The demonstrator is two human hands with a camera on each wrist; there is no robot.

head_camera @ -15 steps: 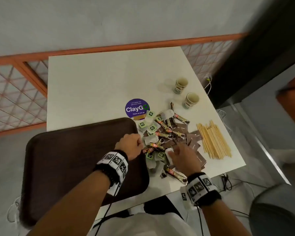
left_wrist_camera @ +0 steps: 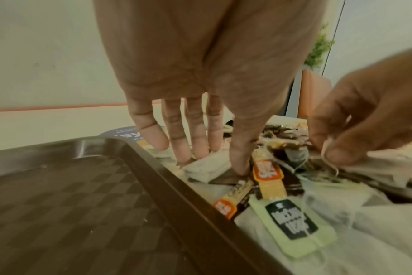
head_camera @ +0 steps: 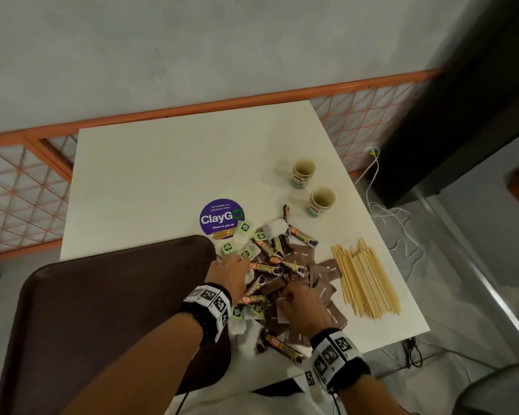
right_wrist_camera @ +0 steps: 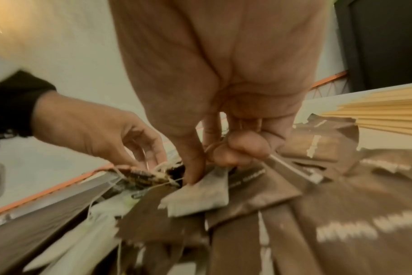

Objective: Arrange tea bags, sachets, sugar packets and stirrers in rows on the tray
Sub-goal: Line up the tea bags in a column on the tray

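Many small packets heaped in a pile point(head_camera: 277, 274) on table point(head_camera: 162, 187), just R of tray point(head_camera: 102, 310): tea bags w/ green tags point(head_camera: 244, 227), brown sugar packets point(head_camera: 324, 283), long dark sachets w/ orange ends point(head_camera: 283, 348), all mixed and overlapping. Wooden stirrers point(head_camera: 366, 283) bundled in loose stack at R side of pile, touching outermost brown packets. Tray dark brown, checker-textured floor in L wrist view point(left_wrist_camera: 59, 195), nothing on visible part; rim close against nearest sachets and a green tag point(left_wrist_camera: 292, 221).

L hand point(head_camera: 228, 272) reaching over tray's far R corner into pile. L wrist view: fingers point(left_wrist_camera: 176, 134) fairly straight and slightly spread, tips down on a white tea bag point(left_wrist_camera: 205, 167), thumb pressed onto a dark packet beside it; R wrist view has the L hand's fingertips point(right_wrist_camera: 153, 148) bent down among tangled strings and a sachet. Can't tell whether anything actually gripped.

R hand point(head_camera: 301, 310) over near middle of pile. R wrist view: fingers curled, thumb point(right_wrist_camera: 193, 158) and fingertips pinched on tea-bag string point(right_wrist_camera: 292, 168) w/ small tag at its end; grey-white tea bag point(right_wrist_camera: 200, 197) just below thumb, lying on brown sugar packets.

Beyond pile: purple round "ClayGo" sticker point(head_camera: 221, 217) on tabletop, 2 paper cups point(head_camera: 303, 172) upright, well apart from tray. Orange railing point(head_camera: 192, 110) behind table, white cables point(head_camera: 396, 223) on floor at R.
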